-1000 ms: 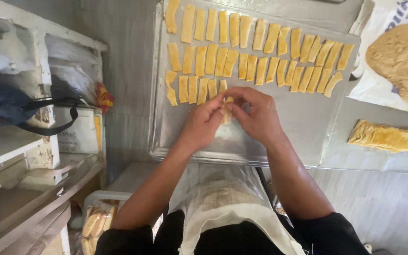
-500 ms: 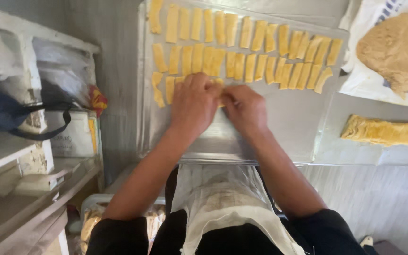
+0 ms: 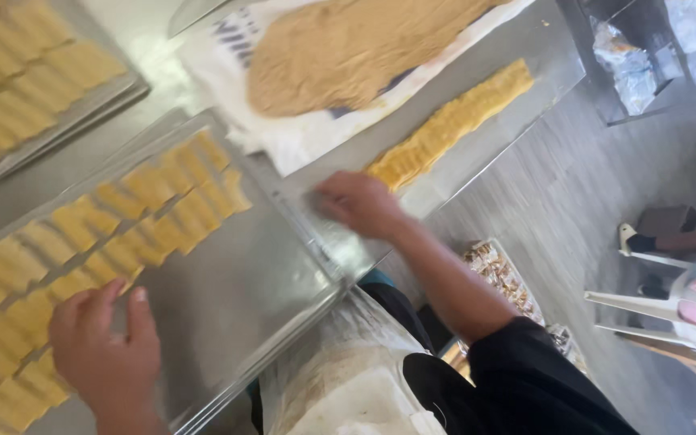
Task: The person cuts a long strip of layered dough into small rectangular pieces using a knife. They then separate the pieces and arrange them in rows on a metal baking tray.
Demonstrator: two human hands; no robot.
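- Dough strips [image 3: 98, 242], yellow and ridged, lie in rows on a big metal tray [image 3: 243, 298]. They fill the left part of the tray; the right part is bare metal.
- Worktop [image 3: 525, 89] of shiny steel carries the tray and the other things.
- A second tray [image 3: 102, 93] at the top left holds more yellow pieces, packed close.
- A white sheet [image 3: 300, 149] with some blue print lies at the top middle. A wide, flat brown slab of dough [image 3: 364, 48] rests on it.
- A long yellow ridged bar [image 3: 453, 121] lies just right of the sheet, near the worktop's edge.
- A clear bag [image 3: 509, 278] of small pale pieces sits low, under the worktop's edge.
- The view has swung to the right since a moment ago. Then both hands were together on one strip on the tray. Now they are well apart, so that strip looks set down in its row.
- The left hand [image 3: 110, 354] rests on the strips at the tray's lower left, fingers [image 3: 98, 302] loosely spread and holding nothing.
- The right hand [image 3: 356, 205] is past the tray's right edge, close to the near end of the long bar. It is blurred, so I cannot tell if its fingers are wide or closed.
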